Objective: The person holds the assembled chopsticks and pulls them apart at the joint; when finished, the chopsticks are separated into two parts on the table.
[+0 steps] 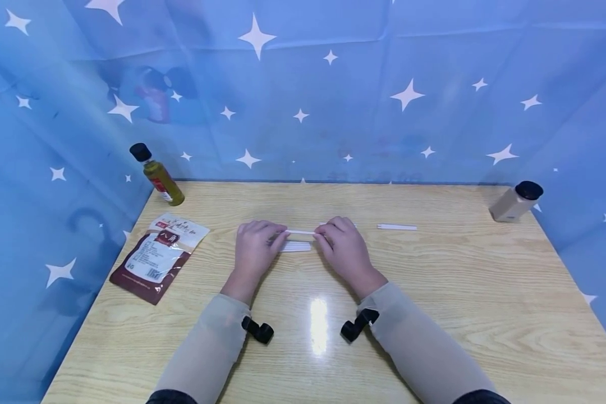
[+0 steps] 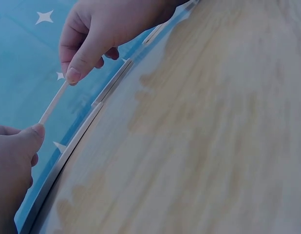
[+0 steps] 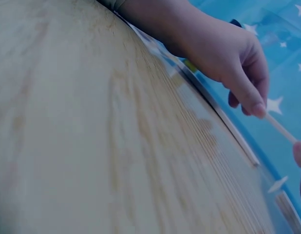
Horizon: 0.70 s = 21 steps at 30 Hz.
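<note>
A thin white stick (image 1: 301, 232) is held level between both hands in the middle of the table. My left hand (image 1: 255, 247) pinches its left end between thumb and fingers. The other end is pinched by my right hand (image 1: 345, 249). In the left wrist view the stick (image 2: 53, 105) spans the gap between the two thumbs, above the tabletop. A small row of similar white sticks (image 1: 295, 247) lies on the table just in front of the held one, partly hidden by the left hand. Behind the right hand, the end of another white piece peeks out.
More white sticks (image 1: 396, 227) lie right of the right hand. On the left are a brown-and-white packet (image 1: 154, 259) and a black-capped bottle of yellow-green liquid (image 1: 164, 182). A black-lidded jar (image 1: 515, 203) stands at the back right. Blue star-patterned cloth (image 1: 303, 95) hangs behind the table (image 1: 464, 280).
</note>
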{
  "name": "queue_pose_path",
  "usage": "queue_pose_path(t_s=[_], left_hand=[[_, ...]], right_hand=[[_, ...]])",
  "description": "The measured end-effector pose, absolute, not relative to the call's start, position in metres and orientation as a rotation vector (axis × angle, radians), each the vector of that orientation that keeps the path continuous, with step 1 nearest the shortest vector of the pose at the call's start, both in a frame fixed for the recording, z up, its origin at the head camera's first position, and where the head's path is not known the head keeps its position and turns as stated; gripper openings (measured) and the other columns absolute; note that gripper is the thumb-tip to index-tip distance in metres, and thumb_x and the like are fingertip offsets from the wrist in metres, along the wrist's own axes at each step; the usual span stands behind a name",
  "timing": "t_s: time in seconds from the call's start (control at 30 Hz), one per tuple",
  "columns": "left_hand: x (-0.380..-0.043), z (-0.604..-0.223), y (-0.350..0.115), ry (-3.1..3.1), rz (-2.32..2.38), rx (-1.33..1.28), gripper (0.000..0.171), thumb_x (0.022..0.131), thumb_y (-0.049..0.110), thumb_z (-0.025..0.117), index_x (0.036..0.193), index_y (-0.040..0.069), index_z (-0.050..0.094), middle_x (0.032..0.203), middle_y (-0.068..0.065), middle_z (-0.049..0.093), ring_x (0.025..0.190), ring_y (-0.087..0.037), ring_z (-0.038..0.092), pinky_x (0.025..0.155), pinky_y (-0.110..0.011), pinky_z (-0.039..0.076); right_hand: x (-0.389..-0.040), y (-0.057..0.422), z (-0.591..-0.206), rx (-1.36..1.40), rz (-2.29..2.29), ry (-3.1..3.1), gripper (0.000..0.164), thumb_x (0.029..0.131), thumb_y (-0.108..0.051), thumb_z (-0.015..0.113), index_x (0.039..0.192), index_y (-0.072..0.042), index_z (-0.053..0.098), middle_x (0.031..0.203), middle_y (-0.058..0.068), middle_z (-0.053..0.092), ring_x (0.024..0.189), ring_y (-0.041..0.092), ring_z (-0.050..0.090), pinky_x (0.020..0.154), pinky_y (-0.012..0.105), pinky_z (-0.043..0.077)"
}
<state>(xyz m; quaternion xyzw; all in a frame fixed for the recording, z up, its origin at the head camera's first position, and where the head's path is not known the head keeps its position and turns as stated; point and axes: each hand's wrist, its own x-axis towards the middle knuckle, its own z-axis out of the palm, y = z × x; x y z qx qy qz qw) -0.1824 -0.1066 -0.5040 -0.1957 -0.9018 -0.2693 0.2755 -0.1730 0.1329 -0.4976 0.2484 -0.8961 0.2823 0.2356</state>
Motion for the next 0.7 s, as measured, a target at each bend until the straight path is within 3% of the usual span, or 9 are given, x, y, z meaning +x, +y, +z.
queue_pose_path(t_s=[0.7], left_hand=[[-0.187,-0.505,-0.053,-2.459,-0.72,-0.549,0.016,0.093,0.032,0.086,0.1,0.017,0.085,0.099,0.0,0.082,0.092,-0.02,0.077,0.085,-0.041,0.053]], right_hand=[[-0.171,0.188,-0.499,0.648,0.797,-2.434,0.009,0.099,-0.015,0.078,0.101,-0.006,0.08,0.097,0.007,0.069,0.093,0.029,0.061,0.085,0.044,0.053]])
